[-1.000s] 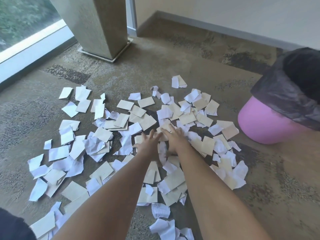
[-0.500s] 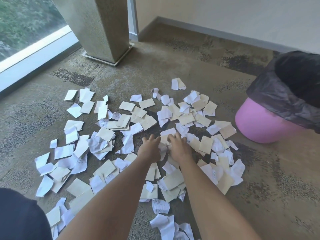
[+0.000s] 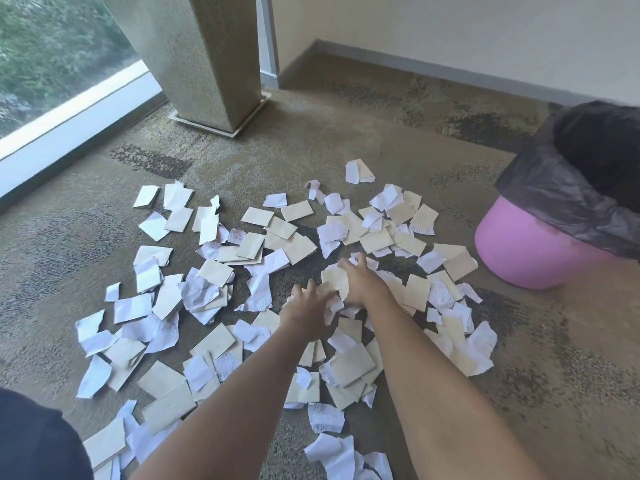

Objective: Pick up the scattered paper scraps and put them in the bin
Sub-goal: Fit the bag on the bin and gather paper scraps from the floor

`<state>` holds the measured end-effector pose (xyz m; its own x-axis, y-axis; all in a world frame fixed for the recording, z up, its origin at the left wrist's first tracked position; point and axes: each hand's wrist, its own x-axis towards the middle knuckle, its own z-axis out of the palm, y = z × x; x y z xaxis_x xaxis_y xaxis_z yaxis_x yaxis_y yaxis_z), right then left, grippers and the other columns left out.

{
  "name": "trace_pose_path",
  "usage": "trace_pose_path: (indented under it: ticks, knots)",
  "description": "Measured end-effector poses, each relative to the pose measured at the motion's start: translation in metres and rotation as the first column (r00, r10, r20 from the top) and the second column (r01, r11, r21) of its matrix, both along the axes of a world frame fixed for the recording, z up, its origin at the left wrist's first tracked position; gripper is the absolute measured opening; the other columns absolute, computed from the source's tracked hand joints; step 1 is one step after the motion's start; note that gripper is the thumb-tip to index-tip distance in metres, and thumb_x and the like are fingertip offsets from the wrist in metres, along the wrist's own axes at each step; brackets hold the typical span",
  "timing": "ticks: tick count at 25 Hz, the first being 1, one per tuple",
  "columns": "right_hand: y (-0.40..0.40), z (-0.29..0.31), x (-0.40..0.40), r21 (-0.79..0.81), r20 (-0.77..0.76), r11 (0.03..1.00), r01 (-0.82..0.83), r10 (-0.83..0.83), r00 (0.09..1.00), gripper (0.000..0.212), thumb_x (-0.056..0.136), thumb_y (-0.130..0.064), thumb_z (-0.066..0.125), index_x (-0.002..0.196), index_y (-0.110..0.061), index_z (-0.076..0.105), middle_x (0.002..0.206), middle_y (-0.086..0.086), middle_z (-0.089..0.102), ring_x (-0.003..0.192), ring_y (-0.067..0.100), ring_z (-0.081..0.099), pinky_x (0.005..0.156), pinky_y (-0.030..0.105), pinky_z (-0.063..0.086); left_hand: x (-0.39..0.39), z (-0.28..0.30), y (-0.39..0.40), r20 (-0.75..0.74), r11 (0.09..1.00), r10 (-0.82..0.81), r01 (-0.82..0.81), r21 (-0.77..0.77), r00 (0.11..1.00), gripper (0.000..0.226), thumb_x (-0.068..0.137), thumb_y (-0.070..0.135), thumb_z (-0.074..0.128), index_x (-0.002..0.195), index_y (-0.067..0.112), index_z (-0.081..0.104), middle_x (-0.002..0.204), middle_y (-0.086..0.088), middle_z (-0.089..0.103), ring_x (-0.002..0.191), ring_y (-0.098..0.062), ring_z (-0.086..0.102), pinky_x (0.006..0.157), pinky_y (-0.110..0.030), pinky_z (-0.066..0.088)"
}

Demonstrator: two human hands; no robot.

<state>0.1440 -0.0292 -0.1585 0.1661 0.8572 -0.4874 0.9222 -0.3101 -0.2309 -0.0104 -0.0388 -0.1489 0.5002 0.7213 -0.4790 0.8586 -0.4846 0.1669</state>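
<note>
Swept both hands inward: left hand and right hand, fingers spread, raked paper scraps together mid-frame. Nothing lifted yet; bin waited right.

Bare carpet to bin; pillar far left

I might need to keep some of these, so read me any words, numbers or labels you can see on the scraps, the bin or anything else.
Nothing can be read.
Some white scraps carry rows of faint print: too small and blurred to read.
Cream scraps: no print visible.
Pink bin and its black liner: no label or brand visible.
</note>
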Motion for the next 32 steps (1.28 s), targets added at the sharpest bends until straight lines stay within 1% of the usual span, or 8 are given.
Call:
trace_pose_path:
  ticks: [3,7,12,19,21,25,30,32]
  knots:
    - [0.001,0.004,-0.004,0.02,0.018,1.0,-0.018,0.018,1.0,0.056,0.074,-0.001,0.071,0.12,-0.016,0.043,0.13,0.01,0.034,0.103,0.035,0.059,0.065,0.036,0.043,0.005,0.003,0.0,0.026,0.998,0.057,-0.058,0.011,0.998,0.052,0.088,0.029,0.061,0.135,0.021,0.038,0.132,-0.009,0.035,0.121,-0.034,0.036,0.079,-0.041,0.05]
    - [-0.008,-0.005,0.002,0.05,-0.201,0.993,0.108,-0.096,0.975,0.037,0.077,-0.012,0.076,0.102,-0.02,0.049,0.108,0.007,0.055,0.1,0.03,0.058,0.076,0.037,0.049,0.0,0.0,-0.002,0.04,0.999,0.044,-0.044,0.005,0.998,0.051,0.09,0.032,0.061,0.133,0.02,0.037,0.133,-0.008,0.033,0.121,-0.034,0.034,0.079,-0.043,0.051]
    - [-0.012,0.007,0.025,0.071,-0.345,0.951,0.302,-0.26,0.902,0.067,0.083,-0.021,0.076,0.142,-0.014,0.046,0.141,0.012,0.048,0.125,0.03,0.05,0.098,0.035,0.042,-0.004,0.004,-0.004,0.064,0.998,0.064,-0.064,-0.012,0.996,0.041,0.096,0.033,0.048,0.133,0.016,0.041,0.131,-0.013,0.04,0.117,-0.04,0.042,0.088,-0.045,0.046]
    - [0.004,0.067,0.065,0.119,-0.693,0.788,0.604,-0.37,0.619,0.064,0.088,-0.021,0.071,0.144,-0.012,0.042,0.147,0.005,0.046,0.124,0.024,0.055,0.102,0.039,0.047,-0.001,0.011,-0.001,0.267,0.949,0.289,-0.312,0.047,0.919,0.026,0.1,0.029,0.043,0.116,0.013,0.055,0.107,-0.008,0.05,0.109,-0.037,0.049,0.096,-0.045,0.04]
    - [0.012,0.092,0.081,0.132,-0.798,0.715,0.687,-0.334,0.501,0.057,0.09,-0.015,0.069,0.141,-0.011,0.044,0.143,0.007,0.047,0.113,0.024,0.063,0.091,0.036,0.054,0.002,0.009,0.009,0.38,0.862,0.485,-0.504,-0.056,0.787,0.026,0.093,0.039,0.048,0.108,0.018,0.055,0.101,-0.014,0.056,0.101,-0.038,0.052,0.087,-0.045,0.045]
    - [0.014,0.162,0.112,0.426,-0.757,0.503,0.752,-0.258,0.601,0.047,0.09,-0.021,0.064,0.134,-0.016,0.05,0.119,0.002,0.057,0.109,0.024,0.061,0.094,0.044,0.052,0.024,0.023,0.033,0.47,0.734,0.665,-0.625,-0.266,0.58,0.02,0.079,0.039,0.049,0.091,0.024,0.05,0.085,-0.014,0.066,0.08,-0.037,0.064,0.072,-0.045,0.057]
    - [-0.01,0.226,0.163,0.641,-0.691,0.133,0.756,-0.327,0.644,0.038,0.089,-0.011,0.049,0.127,-0.008,0.053,0.115,0.006,0.06,0.102,0.024,0.055,0.085,0.029,0.044,0.089,0.103,0.036,0.608,0.691,0.707,-0.537,-0.483,0.363,0.019,0.089,0.027,0.051,0.104,0.016,0.055,0.072,-0.002,0.059,0.056,-0.017,0.055,0.043,-0.027,0.05]
    - [-0.022,0.238,0.184,0.654,-0.708,-0.056,0.755,-0.396,0.584,0.036,0.092,-0.003,0.045,0.128,-0.006,0.052,0.122,0.009,0.058,0.108,0.025,0.054,0.08,0.018,0.036,0.123,0.131,0.036,0.632,0.69,0.714,-0.451,-0.566,0.301,0.024,0.093,0.031,0.05,0.105,0.011,0.054,0.077,-0.002,0.058,0.062,-0.013,0.055,0.053,-0.03,0.058]
